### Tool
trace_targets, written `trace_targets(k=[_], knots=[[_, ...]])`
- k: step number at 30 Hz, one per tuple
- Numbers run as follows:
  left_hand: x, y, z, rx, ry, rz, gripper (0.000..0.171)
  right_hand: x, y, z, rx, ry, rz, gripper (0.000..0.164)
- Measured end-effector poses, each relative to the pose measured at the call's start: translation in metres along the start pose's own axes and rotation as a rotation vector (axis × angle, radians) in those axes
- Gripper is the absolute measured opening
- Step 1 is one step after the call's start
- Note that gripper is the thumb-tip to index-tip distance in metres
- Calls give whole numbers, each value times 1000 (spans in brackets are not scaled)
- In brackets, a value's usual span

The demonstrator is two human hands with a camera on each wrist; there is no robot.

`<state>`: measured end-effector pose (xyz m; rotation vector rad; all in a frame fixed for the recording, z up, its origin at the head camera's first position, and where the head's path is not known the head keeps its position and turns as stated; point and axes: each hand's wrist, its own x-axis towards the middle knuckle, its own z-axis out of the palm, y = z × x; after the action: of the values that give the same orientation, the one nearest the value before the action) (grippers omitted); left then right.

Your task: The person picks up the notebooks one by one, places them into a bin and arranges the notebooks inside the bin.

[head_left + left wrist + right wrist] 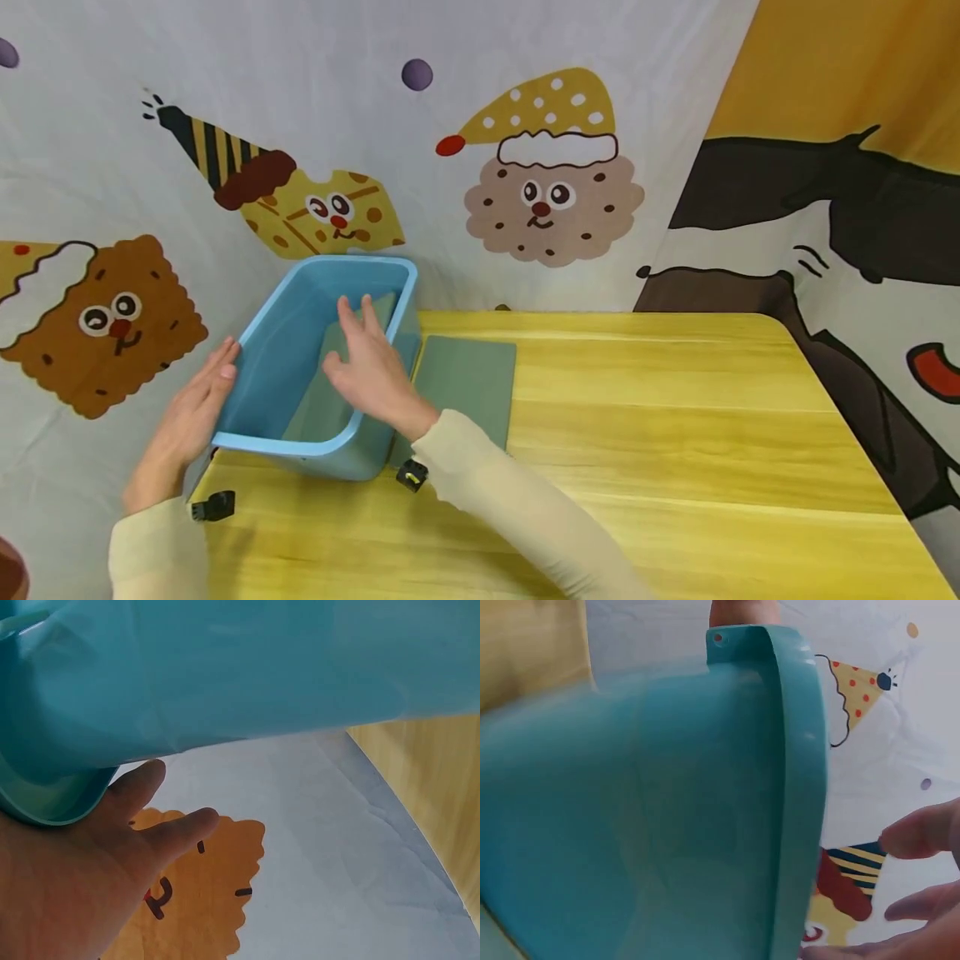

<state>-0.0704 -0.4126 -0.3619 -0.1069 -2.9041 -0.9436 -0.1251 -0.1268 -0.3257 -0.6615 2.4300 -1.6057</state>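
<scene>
A light blue plastic bin (300, 448) stands at the table's left side, its mouth facing up. Inside it lies a flat grey-green sheet (315, 412), partly hidden by my right hand. My left hand (191, 408) rests against the bin's left rim with its fingers extended; in the left wrist view the thumb (184, 834) stands away from the bin. Over the bin's mouth, my right hand (371, 367) has its fingers spread and holds nothing visible. A second grey-green sheet (476, 379) lies on the table just right of the bin, partly covered by my right forearm.
The yellow wood-grain table (637, 458) extends to the right of the bin, with a rounded far right corner. Behind it hangs a white cloth (450, 42) printed with cartoon biscuits. Small black devices (213, 506) are worn at both wrists.
</scene>
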Motion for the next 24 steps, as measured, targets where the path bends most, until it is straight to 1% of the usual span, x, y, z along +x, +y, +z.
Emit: trace_targets(k=[3, 5, 9, 14, 16, 19, 22, 24], knots=[[3, 0, -2, 4, 9, 15, 57, -7, 4, -11, -16, 47, -53, 68], [3, 0, -3, 16, 13, 17, 57, -13, 12, -18, -19, 66, -79, 65], [2, 1, 0, 37, 10, 6, 57, -30, 38, -33, -27, 73, -105, 64], [0, 0, 5, 23, 18, -2, 58, -49, 73, -55, -112, 75, -85, 63], [0, 0, 6, 22, 21, -6, 57, -56, 87, -64, -172, 63, -63, 64], [1, 0, 6, 24, 17, -10, 57, -67, 108, -76, -300, 41, -46, 64], [1, 0, 5, 24, 11, -12, 58, -76, 128, -84, -464, 14, -72, 65], [1, -1, 4, 26, 11, -9, 58, -80, 138, -87, -560, -26, -88, 66]])
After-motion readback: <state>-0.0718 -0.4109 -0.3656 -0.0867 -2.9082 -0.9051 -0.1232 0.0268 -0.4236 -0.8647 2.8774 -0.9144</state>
